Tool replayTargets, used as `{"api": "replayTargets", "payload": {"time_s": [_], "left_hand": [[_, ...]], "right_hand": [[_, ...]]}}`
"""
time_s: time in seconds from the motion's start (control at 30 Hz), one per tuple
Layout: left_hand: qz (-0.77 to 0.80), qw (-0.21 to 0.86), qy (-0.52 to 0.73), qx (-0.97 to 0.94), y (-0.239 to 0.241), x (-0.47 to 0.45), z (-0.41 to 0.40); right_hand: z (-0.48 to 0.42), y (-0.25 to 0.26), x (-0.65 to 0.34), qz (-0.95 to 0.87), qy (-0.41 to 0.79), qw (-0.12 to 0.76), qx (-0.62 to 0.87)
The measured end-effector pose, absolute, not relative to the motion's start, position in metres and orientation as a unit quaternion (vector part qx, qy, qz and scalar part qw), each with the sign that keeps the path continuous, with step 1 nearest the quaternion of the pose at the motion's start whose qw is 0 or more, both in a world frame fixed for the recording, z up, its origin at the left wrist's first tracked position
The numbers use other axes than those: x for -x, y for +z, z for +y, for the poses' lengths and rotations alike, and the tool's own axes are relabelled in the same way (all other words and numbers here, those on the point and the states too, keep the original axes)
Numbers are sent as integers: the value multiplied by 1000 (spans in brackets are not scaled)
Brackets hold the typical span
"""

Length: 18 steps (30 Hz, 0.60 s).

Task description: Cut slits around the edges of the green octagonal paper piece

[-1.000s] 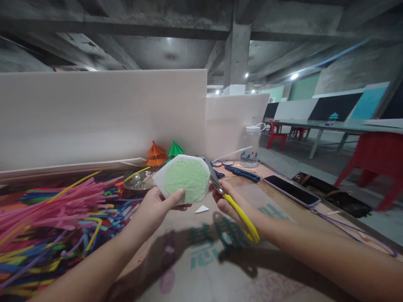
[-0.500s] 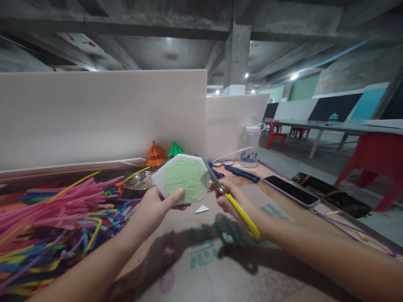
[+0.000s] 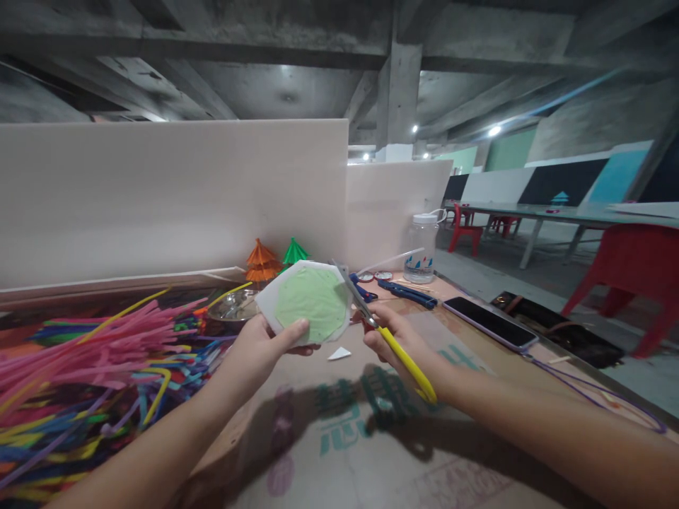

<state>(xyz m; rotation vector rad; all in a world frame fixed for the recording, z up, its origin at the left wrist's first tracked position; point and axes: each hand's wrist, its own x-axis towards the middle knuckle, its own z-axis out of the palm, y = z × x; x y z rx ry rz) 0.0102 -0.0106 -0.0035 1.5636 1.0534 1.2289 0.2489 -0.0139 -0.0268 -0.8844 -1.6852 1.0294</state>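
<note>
Pinched in my left hand [image 3: 273,336] is a many-sided white card [image 3: 268,297] with a pale green sheet [image 3: 312,300] on its face; the thumb lies on the green. My right hand [image 3: 397,339] is closed around scissors [image 3: 403,364] with yellow handles. Their metal blades point up and to the left at the card's right edge, and I cannot tell how far apart the blades are. Below the card, a small white triangular scrap [image 3: 339,353] lies on the printed cardboard tabletop [image 3: 339,459].
Colourful pipe cleaners [image 3: 117,346] heap on the left beside a metal bowl [image 3: 233,305]. Orange [image 3: 262,260] and green [image 3: 295,252] pleated pieces stand behind. To the right are a blue cutter [image 3: 407,293], a clear bottle [image 3: 421,251], a phone [image 3: 491,323] and a dark bag [image 3: 556,329].
Almost nothing differs. The scissor blades have shifted slightly up and left along the card's right edge; the card stays in place in my left hand.
</note>
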Motion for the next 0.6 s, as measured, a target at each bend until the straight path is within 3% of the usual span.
{"api": "replayTargets", "payload": {"time_s": [0.6], "left_hand": [[413, 435, 481, -639, 1, -18, -20]], "right_hand": [[-19, -22, -250, -702, 432, 460, 330]]}}
